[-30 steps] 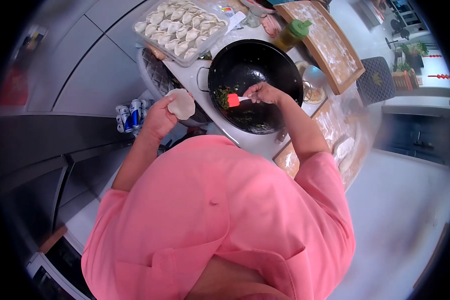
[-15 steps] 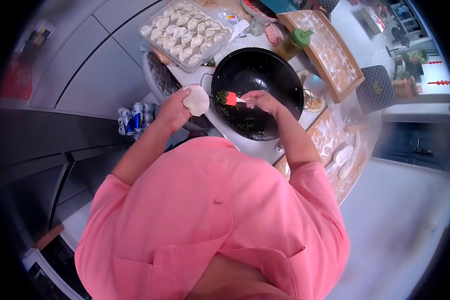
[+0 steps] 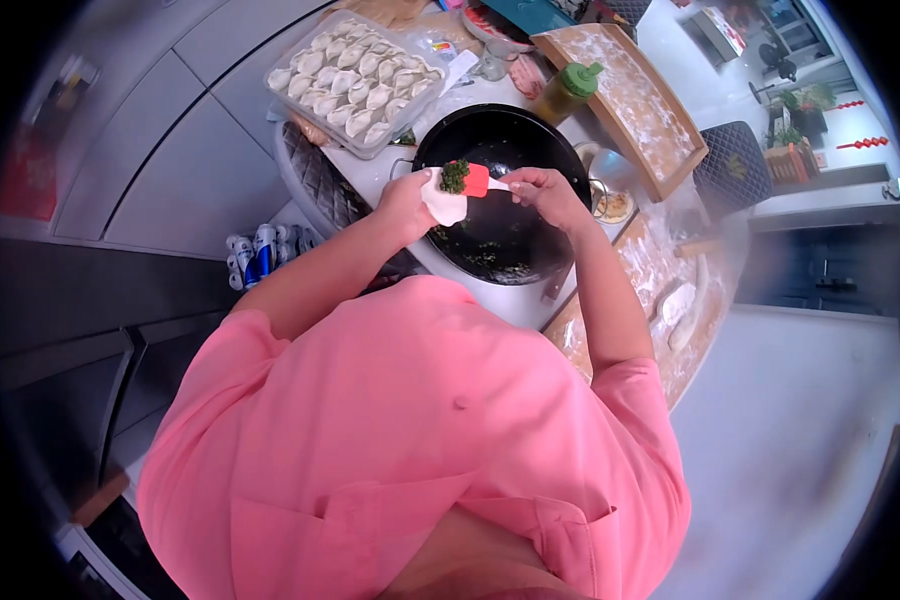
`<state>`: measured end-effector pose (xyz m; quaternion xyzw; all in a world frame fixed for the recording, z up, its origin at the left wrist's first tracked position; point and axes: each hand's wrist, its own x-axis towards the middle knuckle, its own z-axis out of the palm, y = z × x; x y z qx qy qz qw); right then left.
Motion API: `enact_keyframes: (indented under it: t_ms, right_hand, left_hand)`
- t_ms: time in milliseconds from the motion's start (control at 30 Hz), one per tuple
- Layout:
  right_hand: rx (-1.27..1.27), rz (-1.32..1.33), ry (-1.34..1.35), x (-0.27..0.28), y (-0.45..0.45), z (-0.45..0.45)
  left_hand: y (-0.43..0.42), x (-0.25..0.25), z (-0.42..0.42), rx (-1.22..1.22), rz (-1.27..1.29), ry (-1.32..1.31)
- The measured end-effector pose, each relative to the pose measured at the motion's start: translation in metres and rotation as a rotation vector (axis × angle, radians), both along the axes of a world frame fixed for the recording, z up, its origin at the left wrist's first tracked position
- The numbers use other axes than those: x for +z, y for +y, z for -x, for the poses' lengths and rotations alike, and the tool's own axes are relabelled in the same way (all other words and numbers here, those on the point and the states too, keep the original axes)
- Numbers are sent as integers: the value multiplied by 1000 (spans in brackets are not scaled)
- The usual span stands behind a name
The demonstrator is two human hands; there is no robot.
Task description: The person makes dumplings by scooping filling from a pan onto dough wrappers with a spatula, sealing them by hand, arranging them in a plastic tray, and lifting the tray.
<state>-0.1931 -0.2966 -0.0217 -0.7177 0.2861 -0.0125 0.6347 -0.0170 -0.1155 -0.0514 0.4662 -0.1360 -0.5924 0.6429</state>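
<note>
A round white dough wrapper [image 3: 444,207] is held by my left hand [image 3: 406,207] at the left rim of the black pan [image 3: 510,235]. Between finger and thumb, my right hand [image 3: 544,193] grips the white handle of a red spatula [image 3: 477,180]. Dark green filling [image 3: 454,177] sits on the spatula's tip, right over the wrapper; whether it touches the dough is unclear. More bits of green lie along the bottom of the pan.
A plastic box of folded dumplings [image 3: 354,80] stands behind on the left. Behind the pan are a green-capped bottle [image 3: 567,92] and a floured wooden tray [image 3: 625,100]. A floured board [image 3: 635,285] lies right. Drink cans [image 3: 261,250] stand low on the left.
My left hand has brought the wrapper rightward to the pan's edge. My right hand has lifted the spatula with filling out of the pan and over the wrapper.
</note>
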Motion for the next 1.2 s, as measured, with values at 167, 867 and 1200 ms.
enact_keyframes:
  t_ms: [167, 867, 1200]
  right_hand:
    - [-30, 712, 106, 39, 26, 8]
    - [-238, 1571, -30, 29, 91, 34]
    - [-285, 1527, -24, 21, 113, 55]
  left_hand:
    - [-19, 24, 8, 65, 40, 288]
    - [-36, -11, 3, -126, 311, 182]
    - [-56, 17, 13, -69, 22, 399]
